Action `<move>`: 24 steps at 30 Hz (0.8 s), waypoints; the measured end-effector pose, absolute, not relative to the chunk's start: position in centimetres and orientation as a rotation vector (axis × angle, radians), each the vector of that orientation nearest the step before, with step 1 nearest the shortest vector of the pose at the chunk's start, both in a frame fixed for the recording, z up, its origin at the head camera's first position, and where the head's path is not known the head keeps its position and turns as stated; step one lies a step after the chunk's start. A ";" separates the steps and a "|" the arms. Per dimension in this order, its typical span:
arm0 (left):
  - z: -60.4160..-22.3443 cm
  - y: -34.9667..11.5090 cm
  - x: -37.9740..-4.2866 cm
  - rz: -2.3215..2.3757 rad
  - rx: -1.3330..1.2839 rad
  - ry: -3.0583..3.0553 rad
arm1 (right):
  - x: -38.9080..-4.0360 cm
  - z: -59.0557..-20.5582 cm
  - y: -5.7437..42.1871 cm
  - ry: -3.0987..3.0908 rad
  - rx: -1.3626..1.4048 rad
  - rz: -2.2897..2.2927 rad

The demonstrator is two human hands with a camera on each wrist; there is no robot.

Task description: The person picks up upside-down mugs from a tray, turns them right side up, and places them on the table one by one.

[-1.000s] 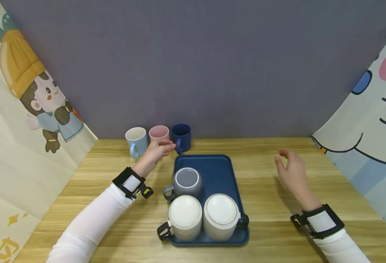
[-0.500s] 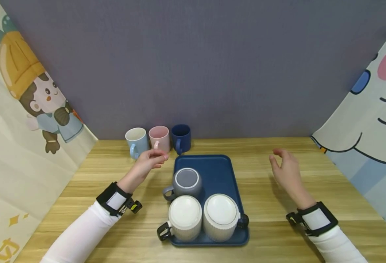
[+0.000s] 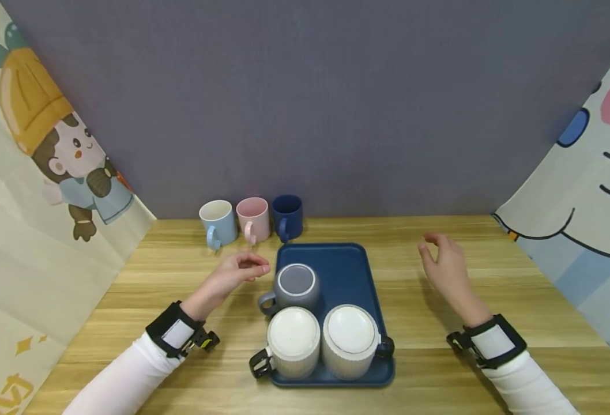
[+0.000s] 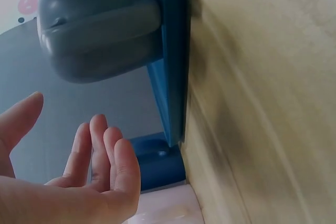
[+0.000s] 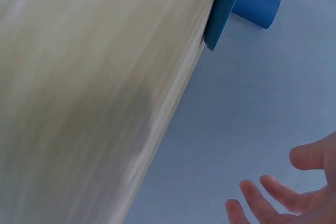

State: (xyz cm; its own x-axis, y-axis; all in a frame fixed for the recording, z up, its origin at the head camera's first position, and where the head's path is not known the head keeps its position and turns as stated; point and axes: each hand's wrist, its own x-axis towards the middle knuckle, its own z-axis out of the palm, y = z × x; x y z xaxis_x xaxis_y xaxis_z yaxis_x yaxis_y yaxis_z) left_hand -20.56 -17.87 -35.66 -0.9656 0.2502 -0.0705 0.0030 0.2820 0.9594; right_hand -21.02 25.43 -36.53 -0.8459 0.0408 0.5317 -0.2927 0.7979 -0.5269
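Observation:
My left hand hovers left of the navy tray, near an upside-down grey mug at the tray's left side. In the left wrist view, its fingers are loosely bent, hold nothing and stay apart from the mug. Two cream ribbed mugs with black handles, a left one and a right one, stand upside down at the tray's near end. Over the wood to the right of the tray, my right hand is relaxed with thumb and fingers spread and nothing in it.
A light blue mug, a pink mug and a dark blue mug stand upright in a row by the grey back wall, handles toward me. Printed curtains hang at both sides of the wooden table.
My left hand has drawn back from the dark blue mug's handle toward me, down to beside the grey mug. The right hand has drifted slightly left. The mugs stay in place.

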 end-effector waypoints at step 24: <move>-35.8 -17.7 -17.7 1.609 0.423 2.243 | -20.9 -35.7 23.4 -2.463 0.252 0.834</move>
State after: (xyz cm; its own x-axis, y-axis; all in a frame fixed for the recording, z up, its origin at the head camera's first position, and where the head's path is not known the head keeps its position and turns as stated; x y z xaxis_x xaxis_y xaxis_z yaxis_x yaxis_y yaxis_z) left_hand -17.68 -17.68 -35.78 -0.8953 0.4327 -0.1053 0.0390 0.3118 0.9494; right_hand -20.92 23.41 -35.65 -0.8461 -0.0087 0.5329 -0.3307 0.7926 -0.5122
